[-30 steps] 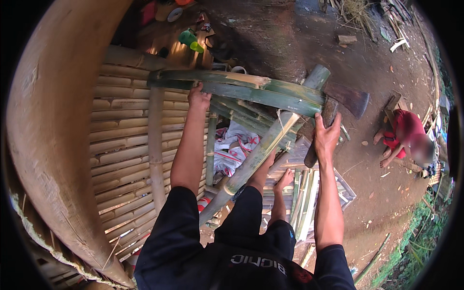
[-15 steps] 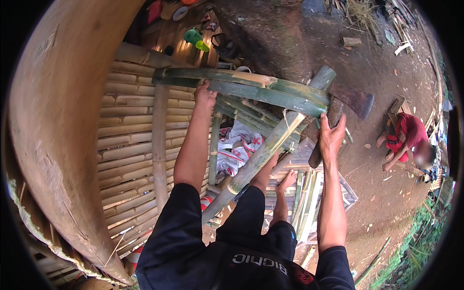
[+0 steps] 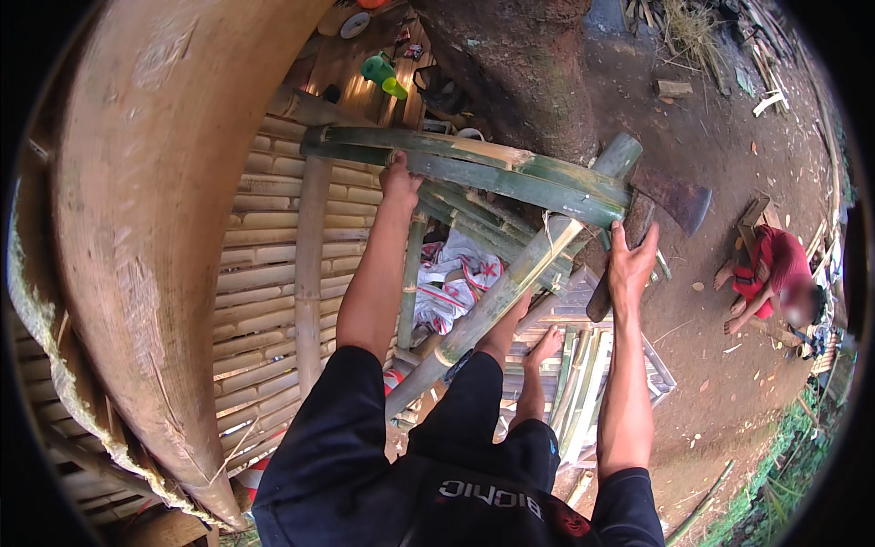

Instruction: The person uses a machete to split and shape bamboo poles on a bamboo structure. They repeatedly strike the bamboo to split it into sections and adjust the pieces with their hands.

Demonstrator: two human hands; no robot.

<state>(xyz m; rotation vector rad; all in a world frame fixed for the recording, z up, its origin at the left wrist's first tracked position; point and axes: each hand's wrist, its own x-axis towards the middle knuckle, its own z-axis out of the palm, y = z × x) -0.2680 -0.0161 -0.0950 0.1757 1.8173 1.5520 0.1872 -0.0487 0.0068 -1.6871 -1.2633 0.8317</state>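
At the far left a big curved bamboo trunk (image 3: 137, 237) fills the view, with a slatted bamboo wall (image 3: 264, 273) behind it and a vertical post (image 3: 310, 264) running down its face. The left hand (image 3: 399, 179) is closed around the horizontal green bamboo pole (image 3: 474, 169), steadying it where it lies across the frame, well above the ground. Below it a pale diagonal bamboo brace (image 3: 497, 305) rises from near the person's knees to meet the pole's right end (a white and red cloth (image 3: 451, 278) lies under the poles). The right hand (image 3: 629, 269) is wrapped around the wooden handle of an axe (image 3: 670, 196), whose rusty head sits just beyond the pole's cut end, touching or almost touching it; which one cannot be told. The work looks to be at the fitting stage: the pole held in place while the axe is brought to the joint. The next move would call for a firm left grip so the pole does not roll, and a short, controlled stroke kept clear of the bare foot (image 3: 547, 345) below. A seated person in red (image 3: 775, 269) is well apart at the right
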